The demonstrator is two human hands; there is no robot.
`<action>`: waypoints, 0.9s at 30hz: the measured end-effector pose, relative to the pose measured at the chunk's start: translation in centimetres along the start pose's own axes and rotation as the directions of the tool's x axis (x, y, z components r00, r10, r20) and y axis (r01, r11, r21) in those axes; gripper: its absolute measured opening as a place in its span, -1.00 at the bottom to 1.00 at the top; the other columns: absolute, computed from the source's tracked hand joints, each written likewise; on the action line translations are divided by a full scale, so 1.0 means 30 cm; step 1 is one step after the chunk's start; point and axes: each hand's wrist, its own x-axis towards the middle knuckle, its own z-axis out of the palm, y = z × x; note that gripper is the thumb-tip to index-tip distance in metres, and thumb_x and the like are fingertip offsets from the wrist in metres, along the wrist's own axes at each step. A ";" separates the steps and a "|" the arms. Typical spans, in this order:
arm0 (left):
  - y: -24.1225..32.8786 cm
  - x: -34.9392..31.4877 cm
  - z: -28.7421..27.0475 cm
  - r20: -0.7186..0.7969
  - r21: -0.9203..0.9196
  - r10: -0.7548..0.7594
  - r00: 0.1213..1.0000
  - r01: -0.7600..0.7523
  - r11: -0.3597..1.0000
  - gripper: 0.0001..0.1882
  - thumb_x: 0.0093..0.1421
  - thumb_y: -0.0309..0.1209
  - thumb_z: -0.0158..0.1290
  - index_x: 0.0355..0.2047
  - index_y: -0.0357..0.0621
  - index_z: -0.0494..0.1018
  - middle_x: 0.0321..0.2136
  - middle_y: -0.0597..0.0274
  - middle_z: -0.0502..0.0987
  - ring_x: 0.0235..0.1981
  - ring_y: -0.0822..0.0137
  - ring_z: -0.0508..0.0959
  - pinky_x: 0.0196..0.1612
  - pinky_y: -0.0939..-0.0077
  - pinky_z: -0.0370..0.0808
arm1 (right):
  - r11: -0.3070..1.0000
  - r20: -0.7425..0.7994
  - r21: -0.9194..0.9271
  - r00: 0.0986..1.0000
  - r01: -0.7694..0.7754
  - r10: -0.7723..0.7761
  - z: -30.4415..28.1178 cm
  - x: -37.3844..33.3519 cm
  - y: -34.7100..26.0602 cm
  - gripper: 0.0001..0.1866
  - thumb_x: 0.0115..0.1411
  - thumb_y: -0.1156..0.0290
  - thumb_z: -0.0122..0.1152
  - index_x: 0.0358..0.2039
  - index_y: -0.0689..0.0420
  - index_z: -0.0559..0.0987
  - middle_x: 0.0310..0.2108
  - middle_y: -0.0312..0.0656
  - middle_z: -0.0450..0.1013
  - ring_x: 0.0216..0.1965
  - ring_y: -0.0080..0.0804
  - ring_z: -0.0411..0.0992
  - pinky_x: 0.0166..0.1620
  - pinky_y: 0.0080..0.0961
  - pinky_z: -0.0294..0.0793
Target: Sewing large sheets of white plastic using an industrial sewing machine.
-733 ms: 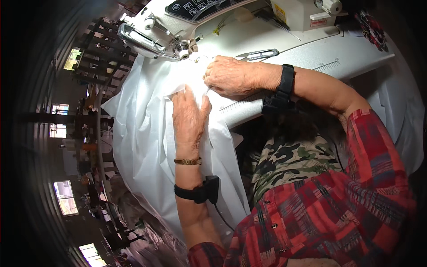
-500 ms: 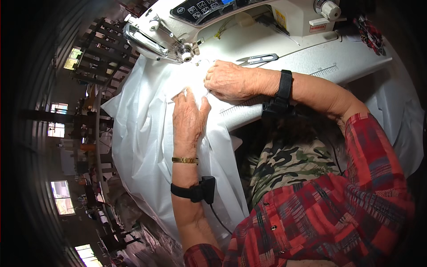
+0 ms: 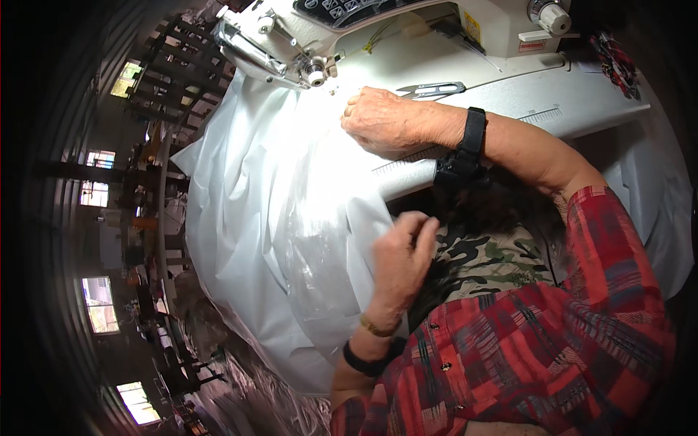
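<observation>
White sheet material (image 3: 251, 240) with a faint shine drapes over the left of the sewing machine bed and hangs in folds. My right hand (image 3: 382, 120) is closed on the sheet's edge, just right of the needle area, its fingertips partly lost in the glare of the lamp. My left hand (image 3: 403, 258) is off the sheet's top, near its right hanging edge and close to my lap; motion smears its fingers. Above the sheet is the head of the white sewing machine (image 3: 314, 71); the needle itself does not show clearly.
Thread snips (image 3: 434, 89) lie on the machine bed behind my right wrist. A ruler scale (image 3: 542, 115) is printed on the bed. Tangled red and dark threads (image 3: 614, 65) sit at the far right. More pale sheet material (image 3: 647, 196) hangs at the right.
My left hand has let go of the sheet by the needle area and swung down and right toward my lap. My right hand stays near the needle area. The view has shifted slightly.
</observation>
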 end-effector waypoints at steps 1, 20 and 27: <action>-0.066 -0.029 0.038 0.210 -0.139 -0.271 0.939 0.303 0.943 -0.67 0.20 -0.40 0.15 -0.11 -0.39 0.47 -0.22 -0.08 0.58 -0.15 0.18 0.62 -0.06 0.49 0.50 | 1.000 0.001 0.011 1.000 0.009 -0.009 0.002 0.001 -0.001 -0.86 0.09 0.46 0.08 -0.51 0.27 0.52 -0.44 -0.04 0.48 -0.25 -0.16 0.46 -0.12 -0.26 0.39; -0.605 -0.163 -0.447 -0.509 0.672 -0.130 0.851 0.487 0.557 -0.55 0.30 -0.23 0.02 0.05 -0.33 0.37 -0.05 -0.21 0.47 -0.03 -0.10 0.49 -0.01 0.20 0.46 | 0.999 -0.016 -0.051 1.000 0.015 -0.016 0.041 0.003 0.019 -0.84 0.06 0.40 0.14 -0.47 0.25 0.49 -0.51 -0.08 0.45 -0.34 -0.20 0.47 -0.20 -0.30 0.41; -0.098 -0.147 -0.358 0.151 0.623 -0.191 0.970 0.057 0.780 -0.69 0.27 -0.35 0.09 -0.03 -0.23 0.49 -0.17 -0.13 0.57 -0.16 -0.04 0.60 -0.13 0.21 0.56 | 0.998 0.039 -0.046 0.998 -0.045 0.046 0.026 -0.003 0.004 -0.81 0.12 0.33 0.18 -0.42 0.22 0.53 -0.41 -0.12 0.47 -0.25 -0.24 0.47 -0.15 -0.30 0.41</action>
